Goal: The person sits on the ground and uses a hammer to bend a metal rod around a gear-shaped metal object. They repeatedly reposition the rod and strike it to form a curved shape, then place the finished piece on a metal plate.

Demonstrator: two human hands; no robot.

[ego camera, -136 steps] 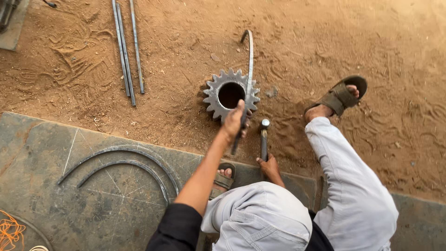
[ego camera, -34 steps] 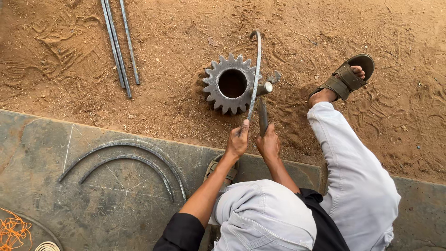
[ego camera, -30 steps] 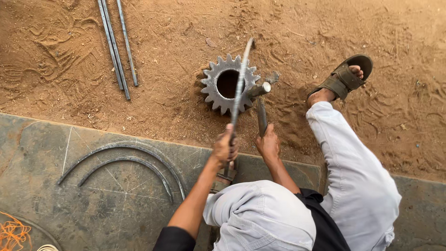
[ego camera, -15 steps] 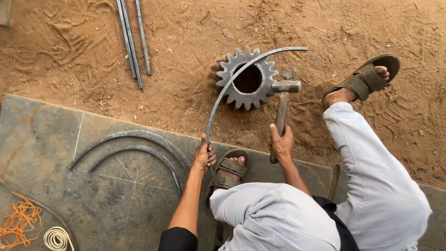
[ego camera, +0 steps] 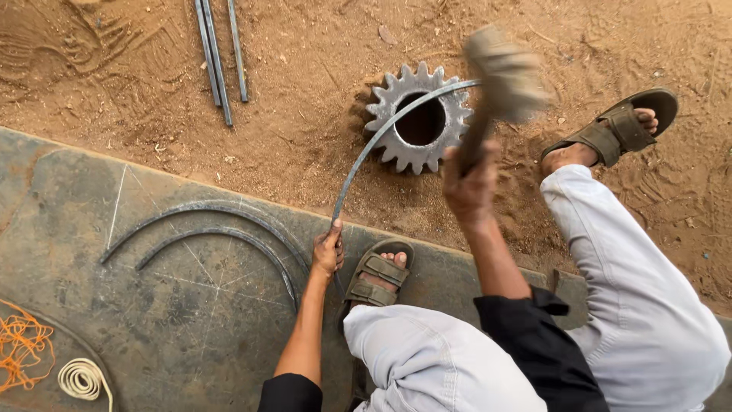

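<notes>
Lighting: bright, even daylight; soft, short shadows. Focus: sharp on sandy ground and large toothed steel gear (ego camera: 418, 118). Blur: heavy motion smear on raised wooden-handled hammer (ego camera: 497, 84).

bent rod (ego camera: 381, 141) across gear (ego camera: 418, 118) on sand | straight rods (ego camera: 217, 53) far left

Left hand (ego camera: 328, 253) grips near end of curved steel bar (ego camera: 381, 133); bar's far end lies across large toothed gear (ego camera: 418, 117) on sand. Right hand (ego camera: 470, 183) holds hammer (ego camera: 503, 72) raised, motion-blurred, above gear.
</notes>
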